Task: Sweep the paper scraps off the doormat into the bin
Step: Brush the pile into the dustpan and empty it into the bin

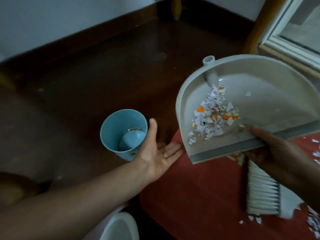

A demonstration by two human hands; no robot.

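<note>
- The right hand [277, 153] grips the dustpan [270, 94] by its front edge. The thumb lies on top inside the pan and the fingers curl under the grey rubber lip.
- The dustpan is beige, held up off the ground and tilted. Its short hollow handle stub [209, 62] points away from the person, and the lip faces back toward them.
- A heap of paper scraps [213, 116], mostly white with a few orange bits, lies inside the pan along its left wall, running from below the stub down toward the lip.
- The left hand [159, 149] is flat with the palm up, fingers straight and together, and holds nothing. The fingertips point at the near corner of the dustpan.
- The thumb side of that hand sits right by the bin [121, 125]; whether it touches cannot be told.
- The bin is a small light-blue tub standing upright on the dark wooden floor [86, 75], left of the dustpan. A few scraps show at its bottom.
- The red doormat [190, 187] lies below the dustpan and the left hand's fingers.
- A brush [263, 193] with white bristles lies on the doormat under the right hand, its upper end hidden by that hand.
- More scraps lie on the doormat along its right side and near the brush.
- A wooden chair leg [175, 7] stands by the far wall.
</note>
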